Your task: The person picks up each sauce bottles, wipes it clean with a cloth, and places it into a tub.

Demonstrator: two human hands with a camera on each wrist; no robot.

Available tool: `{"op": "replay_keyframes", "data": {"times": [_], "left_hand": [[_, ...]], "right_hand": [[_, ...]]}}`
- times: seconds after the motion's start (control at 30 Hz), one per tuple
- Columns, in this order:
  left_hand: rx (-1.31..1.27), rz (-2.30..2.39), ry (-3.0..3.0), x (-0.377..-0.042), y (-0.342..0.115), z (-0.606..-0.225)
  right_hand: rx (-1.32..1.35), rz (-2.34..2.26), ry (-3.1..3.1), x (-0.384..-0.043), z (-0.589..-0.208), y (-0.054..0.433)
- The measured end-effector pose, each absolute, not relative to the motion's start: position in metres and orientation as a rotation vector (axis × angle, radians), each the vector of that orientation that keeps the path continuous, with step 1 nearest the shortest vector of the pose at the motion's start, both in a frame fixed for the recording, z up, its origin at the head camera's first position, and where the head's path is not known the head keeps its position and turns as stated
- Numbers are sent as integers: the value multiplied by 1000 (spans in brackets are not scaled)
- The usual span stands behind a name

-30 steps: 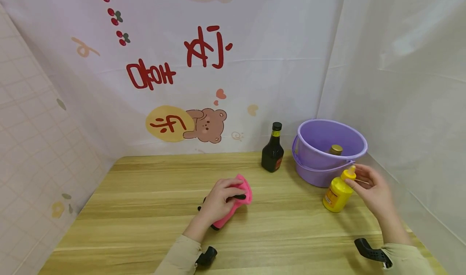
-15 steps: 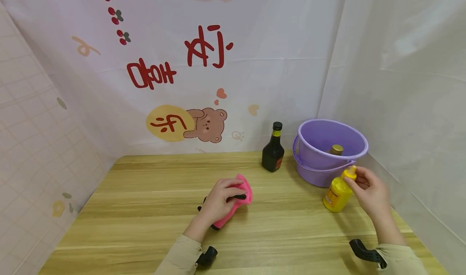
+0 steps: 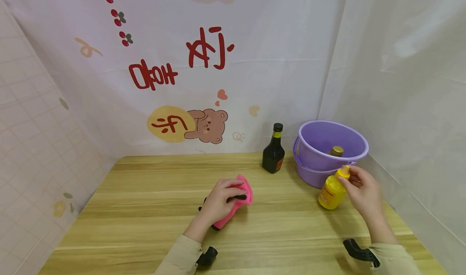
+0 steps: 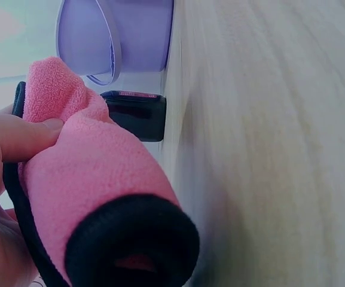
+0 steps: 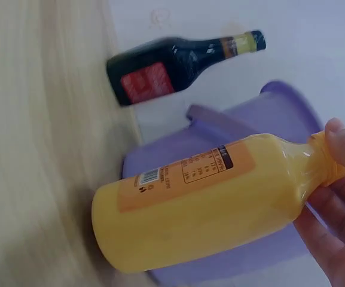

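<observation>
My left hand [image 3: 217, 200] pinches a pink cloth with black edging [image 3: 247, 190], bunched low over the wooden table. Up close in the left wrist view, thumb and fingers grip the cloth [image 4: 94, 161] near its upper end. On the right side, my right hand [image 3: 365, 191] holds a yellow squeeze bottle [image 3: 332, 192] by its neck, just under the pale nozzle. The bottle [image 5: 202, 209] leans a little, with its printed label showing in the right wrist view. Whether its base touches the table is hard to tell.
Behind the yellow bottle stands a purple bucket [image 3: 313, 170], its handle hanging down and a gold-lidded jar [image 3: 337, 151] inside. To the bucket's left is a dark sauce bottle [image 3: 273, 157]. A white printed curtain [image 3: 255, 36] closes off the table's [image 3: 153, 210] back and sides.
The yellow bottle and my right hand have shifted slightly left, in front of the bucket. My left hand and the pink cloth stay where they were.
</observation>
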State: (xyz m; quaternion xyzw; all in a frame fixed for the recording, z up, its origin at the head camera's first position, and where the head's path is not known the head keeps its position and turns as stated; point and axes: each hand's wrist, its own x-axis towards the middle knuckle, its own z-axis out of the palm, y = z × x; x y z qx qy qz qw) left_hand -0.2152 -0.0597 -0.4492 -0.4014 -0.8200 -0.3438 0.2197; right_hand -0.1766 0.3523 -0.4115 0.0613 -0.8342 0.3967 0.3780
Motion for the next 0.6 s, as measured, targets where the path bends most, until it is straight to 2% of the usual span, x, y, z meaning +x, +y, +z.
{"op": "replay_keyframes", "data": {"times": [0.6], "left_hand": [[-1113,-978,-2175,-220,-59,-437]], "right_hand": [[446,1078,-2136,-209,-411,277]]}}
